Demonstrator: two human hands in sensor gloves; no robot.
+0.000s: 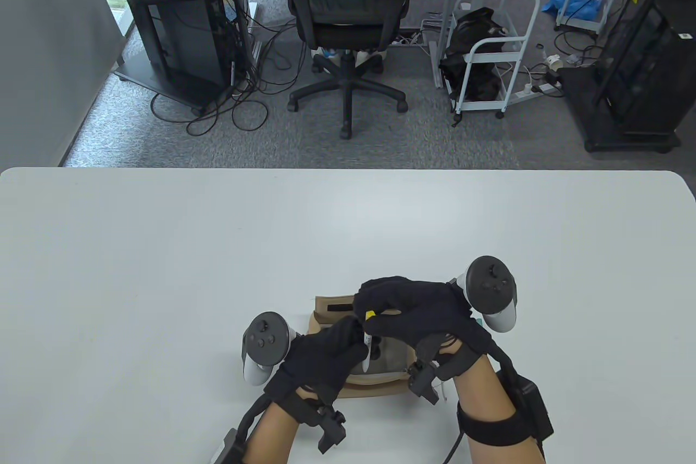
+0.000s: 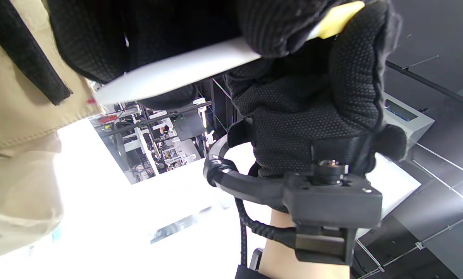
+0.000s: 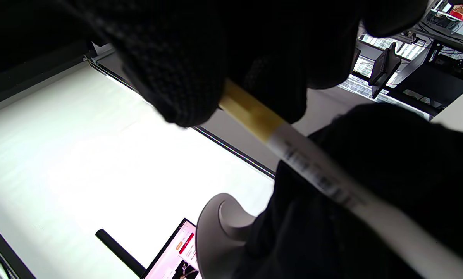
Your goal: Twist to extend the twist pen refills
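Observation:
A white twist pen [image 1: 368, 351] with a yellow end [image 1: 370, 315] is held between both hands above a tan pouch [image 1: 375, 377]. My left hand [image 1: 326, 360] grips the white barrel low down. My right hand [image 1: 405, 314] pinches the yellow end. In the left wrist view the white barrel [image 2: 181, 71] runs across the top, its yellow end [image 2: 338, 17] between my right fingers [image 2: 355, 77]. In the right wrist view the yellow end [image 3: 250, 114] meets the printed white barrel [image 3: 324, 180]. The pen's tip is hidden.
The tan pouch with a black strip [image 1: 333, 309] lies open on the white table [image 1: 163, 268] under my hands. An office chair [image 1: 348, 23], a white cart [image 1: 489, 50] and black equipment racks stand on the floor beyond the table's far edge.

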